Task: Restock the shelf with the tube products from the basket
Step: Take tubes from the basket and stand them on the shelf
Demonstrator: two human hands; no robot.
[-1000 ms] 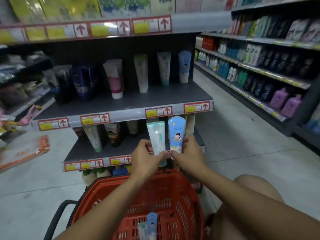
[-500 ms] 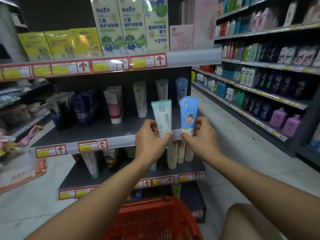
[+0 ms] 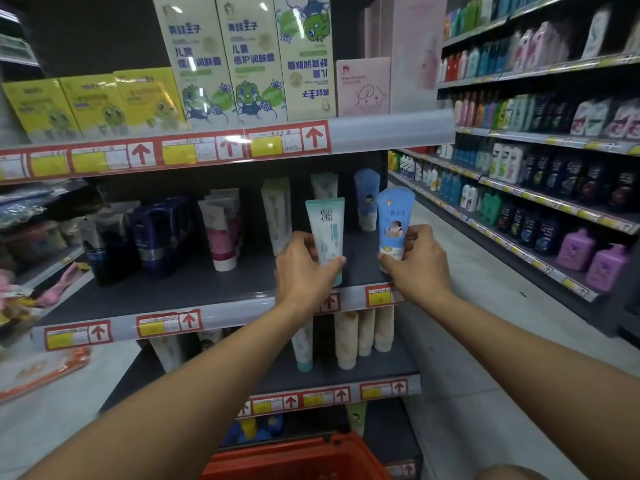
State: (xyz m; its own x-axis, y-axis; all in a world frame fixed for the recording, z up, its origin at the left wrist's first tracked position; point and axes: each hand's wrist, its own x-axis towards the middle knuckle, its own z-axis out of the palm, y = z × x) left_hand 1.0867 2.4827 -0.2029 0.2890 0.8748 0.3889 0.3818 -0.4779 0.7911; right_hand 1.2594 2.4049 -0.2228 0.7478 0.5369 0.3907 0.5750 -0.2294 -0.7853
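Note:
My left hand (image 3: 304,268) grips a white and mint-green tube (image 3: 326,233) upright by its lower half. A blue tube (image 3: 394,223) with a child's picture stands upright in my right hand (image 3: 414,254), pinched near its cap. Both tubes hover over the front right part of the grey middle shelf (image 3: 180,292). Behind them at the back of that shelf stand a matching green-white tube (image 3: 323,186) and a matching blue tube (image 3: 366,199). The red basket (image 3: 298,459) shows only its rim at the bottom edge.
Further left on the same shelf stand a tall white tube (image 3: 277,216), pink-white tubes (image 3: 221,233) and dark blue tubes (image 3: 156,233). Boxed creams (image 3: 225,60) fill the shelf above. Beige tubes (image 3: 360,336) stand on the shelf below. An aisle with bottle shelves (image 3: 540,188) runs on the right.
Both hands have lifted the two tubes from above the basket up to the middle shelf and moved them apart. The view has tilted upward, so the basket has dropped to the bottom edge.

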